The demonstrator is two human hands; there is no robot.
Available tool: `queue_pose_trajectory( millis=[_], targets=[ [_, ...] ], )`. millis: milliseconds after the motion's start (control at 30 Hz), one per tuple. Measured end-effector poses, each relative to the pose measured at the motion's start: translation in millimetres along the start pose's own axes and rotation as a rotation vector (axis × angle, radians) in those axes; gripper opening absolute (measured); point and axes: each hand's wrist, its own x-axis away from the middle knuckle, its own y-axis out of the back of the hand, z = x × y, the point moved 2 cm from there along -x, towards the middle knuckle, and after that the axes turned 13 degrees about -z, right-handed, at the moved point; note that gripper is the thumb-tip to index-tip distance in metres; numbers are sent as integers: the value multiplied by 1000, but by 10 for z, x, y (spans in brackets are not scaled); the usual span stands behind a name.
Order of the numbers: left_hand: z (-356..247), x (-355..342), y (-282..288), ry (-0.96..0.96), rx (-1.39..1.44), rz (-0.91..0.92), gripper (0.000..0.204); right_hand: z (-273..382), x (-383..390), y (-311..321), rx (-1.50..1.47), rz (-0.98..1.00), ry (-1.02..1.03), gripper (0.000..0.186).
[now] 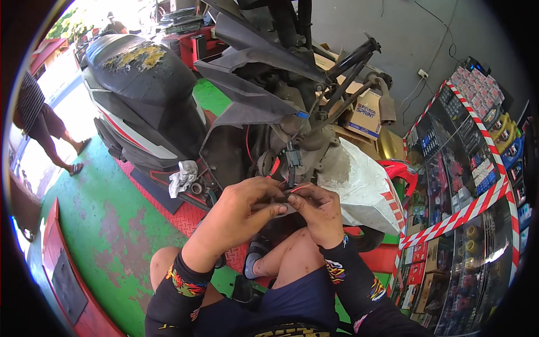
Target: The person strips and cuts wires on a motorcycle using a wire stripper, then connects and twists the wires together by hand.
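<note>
My left hand (241,210) and my right hand (321,212) meet in front of the stripped front of a scooter (140,106). Fingers and thumbs on both are pinched around thin wires (296,190), dark with a bit of red; their ends are hidden by my fingers. Just above my fingertips hangs a black connector (292,158) with wiring. A white and red body panel (359,188) is right of my hands. Grey inner panels (252,112) stand open above them, with bare frame tubes (342,78) beyond.
A white crumpled rag (183,178) lies on the scooter's side. At the right stands a glass display case (449,168) edged with red and white tape. Cardboard boxes (365,112) sit by the wall. A person (42,112) stands at the left. A red ramp (67,269) lies on the green floor.
</note>
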Motion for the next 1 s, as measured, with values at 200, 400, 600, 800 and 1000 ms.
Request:
queue_pose_trajectory(
  millis=[200,400,600,800,1000],
  targets=[
    [-25,21,-11,-97,-38,-32,21,-43,26,15,-162,52,-191,21],
    [18,32,25,-217,-240,-53,26,83,81,-39,-315,133,-295,29],
    [-23,72,0,-198,-246,-52,26,41,138,-133,-188,94,-113,25],
    [-99,50,48,-83,-135,-30,26,-10,139,-127,-243,48,-186,21],
    [34,28,16,-41,-87,-129,21,-62,130,-133,-253,15,-173,18]
  ],
)
